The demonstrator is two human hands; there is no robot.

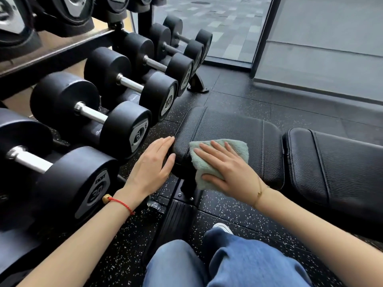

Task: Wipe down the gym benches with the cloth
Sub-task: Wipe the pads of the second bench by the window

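A black padded gym bench [232,125] lies across the middle of the head view, its seat pad nearest me and a second pad [339,160] to the right. A pale green cloth [238,149] is spread over the near left corner of the seat pad and hangs over its edge. My right hand [226,168] presses flat on the cloth with fingers spread. My left hand [155,164] rests flat against the seat pad's left end, fingers together, holding nothing.
A rack of black dumbbells [116,112] stands close on the left, inches from my left hand. The bench's black frame and foot plate [178,216] sit on speckled rubber flooring [232,210]. My knees in blue jeans [238,264] are below. A glass door [219,27] is behind.
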